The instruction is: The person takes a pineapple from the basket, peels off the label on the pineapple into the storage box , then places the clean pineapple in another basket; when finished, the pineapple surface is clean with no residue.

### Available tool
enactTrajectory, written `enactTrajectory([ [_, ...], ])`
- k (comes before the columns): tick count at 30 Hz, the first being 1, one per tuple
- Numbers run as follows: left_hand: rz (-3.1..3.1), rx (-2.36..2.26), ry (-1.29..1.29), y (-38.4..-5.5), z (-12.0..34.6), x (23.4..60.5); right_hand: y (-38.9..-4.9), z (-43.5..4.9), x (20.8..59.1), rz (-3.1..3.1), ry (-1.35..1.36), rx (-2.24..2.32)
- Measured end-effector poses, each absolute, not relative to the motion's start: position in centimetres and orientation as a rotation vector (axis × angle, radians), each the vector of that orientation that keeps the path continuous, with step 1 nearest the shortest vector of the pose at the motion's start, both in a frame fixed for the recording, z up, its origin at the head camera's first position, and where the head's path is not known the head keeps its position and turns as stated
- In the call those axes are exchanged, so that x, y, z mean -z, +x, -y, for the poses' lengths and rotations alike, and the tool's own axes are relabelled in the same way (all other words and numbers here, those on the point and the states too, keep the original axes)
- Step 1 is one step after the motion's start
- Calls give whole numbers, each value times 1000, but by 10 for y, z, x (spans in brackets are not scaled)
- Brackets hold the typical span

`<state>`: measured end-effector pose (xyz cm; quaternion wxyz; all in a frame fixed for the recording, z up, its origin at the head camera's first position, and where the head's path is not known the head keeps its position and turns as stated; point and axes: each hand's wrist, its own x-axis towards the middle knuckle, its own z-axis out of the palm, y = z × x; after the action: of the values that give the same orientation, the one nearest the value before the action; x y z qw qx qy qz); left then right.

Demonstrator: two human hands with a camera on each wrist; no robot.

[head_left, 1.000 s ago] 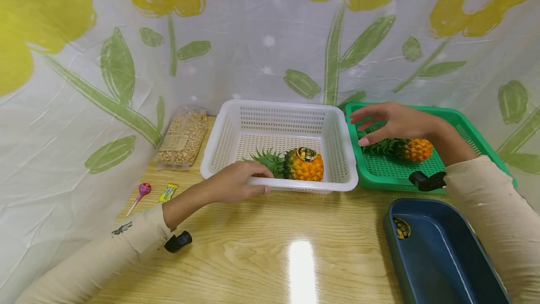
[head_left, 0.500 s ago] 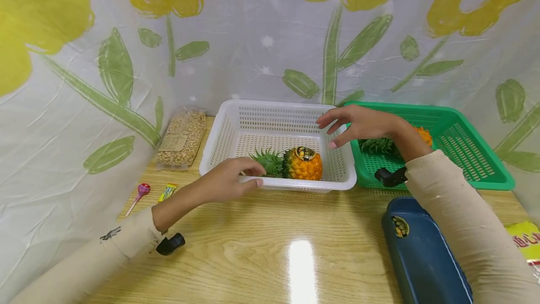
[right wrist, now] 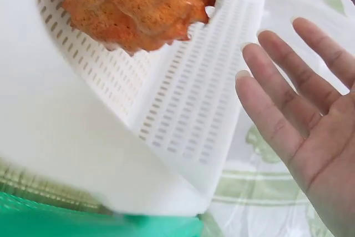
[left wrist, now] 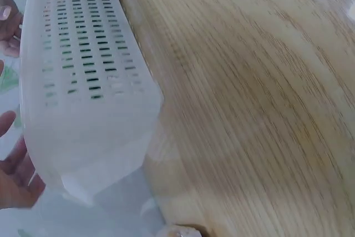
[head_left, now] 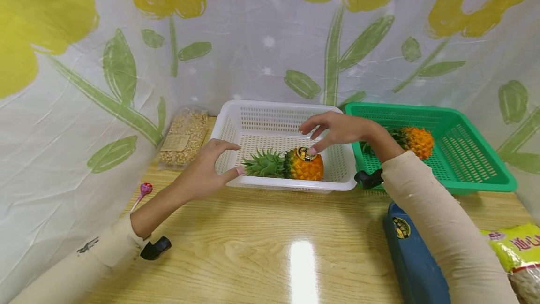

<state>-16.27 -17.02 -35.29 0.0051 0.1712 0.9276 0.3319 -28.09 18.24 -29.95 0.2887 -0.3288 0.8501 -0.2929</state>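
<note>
A pineapple [head_left: 303, 167] with a green crown and a dark round sticker lies in the white perforated basket [head_left: 278, 185], along its near side. At the basket's left end, my left hand [head_left: 206, 165] is spread with thumb and fingers apart, holding nothing. My right hand [head_left: 337, 130] hangs over the pineapple, fingers loosely bent; its thumb overlaps the sticker in the head view. The right wrist view shows that hand [right wrist: 310, 98] with straight fingers and a bare palm beside the basket and the pineapple's orange end [right wrist: 138, 6]. A second pineapple [head_left: 417, 142] lies in the green basket [head_left: 476, 184].
A dark blue tub [head_left: 411, 257] stands at the right, partly under the right sleeve. Beside it is a yellow packaged bag [head_left: 516, 252]. A bag of corn kernels [head_left: 183, 140] and a lollipop [head_left: 145, 189] lie at the left. A flowered curtain [head_left: 261, 36] hangs behind.
My right hand has moved left from over the green basket to above the pineapple in the white one. My left hand has come off the white basket's front rim and moved left.
</note>
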Motion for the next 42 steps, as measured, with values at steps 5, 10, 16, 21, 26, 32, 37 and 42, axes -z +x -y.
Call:
enactTrajectory([
  [5,-2944,-1039,420,-168,180,356,-284,-172,305,-2270,-871,723],
  [10,-2917,-1018,345,-173,190,363,-290,-165,312,-2258,-872,655],
  [16,-2838,-1060,328,-179,199,373,-297,-157,312,-2228,-831,567],
  [21,-2770,-1131,345,-183,204,378,-301,-150,312,-2163,-795,483],
  [26,-2688,-1240,359,-185,206,380,-303,-144,314,-2080,-777,405],
  [32,-2599,-1349,376,-188,207,385,-302,-138,315,-2021,-713,338],
  [37,-2567,-1377,383,-189,208,387,-298,-134,316,-2002,-603,287],
  [42,-2556,-1393,394,-189,208,388,-297,-131,320,-2003,-557,247],
])
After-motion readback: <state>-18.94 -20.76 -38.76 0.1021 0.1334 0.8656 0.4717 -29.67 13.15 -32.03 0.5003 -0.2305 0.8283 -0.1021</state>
